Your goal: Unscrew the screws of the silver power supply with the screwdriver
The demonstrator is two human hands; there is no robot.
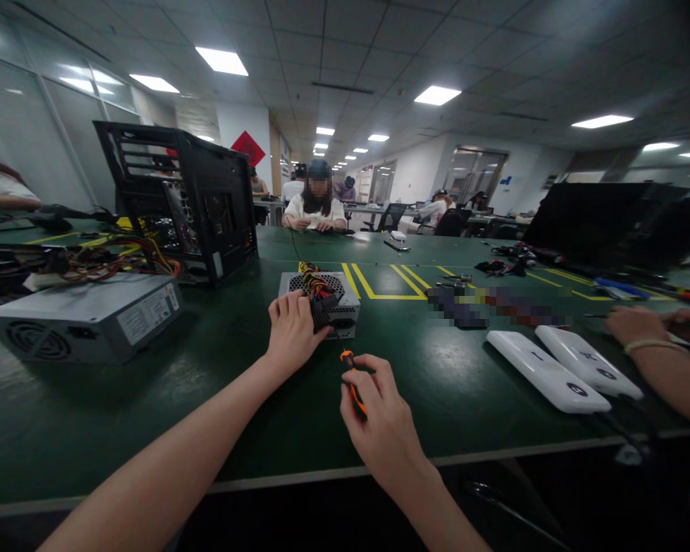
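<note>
A small grey computer power supply [349, 310] stands on the green table, with a bundle of coloured cables [316, 280] and black connectors on its top. My left hand [293, 326] is closed on its near left side, fingers over the top edge and thumb toward the front. Low in front of it, my right hand [379, 414] holds a screwdriver [348, 360] with an orange and black handle between thumb and fingers. Its thin shaft points up at the front face of the power supply; whether the tip touches a screw is too small to tell.
Left stands a larger power supply [86, 314], with an open black computer case [207, 199] behind. Two white power banks [546, 372] lie right, near another person's hand [638, 330]. Small tools [454, 281] lie beyond them. A co-worker [316, 203] sits across the table.
</note>
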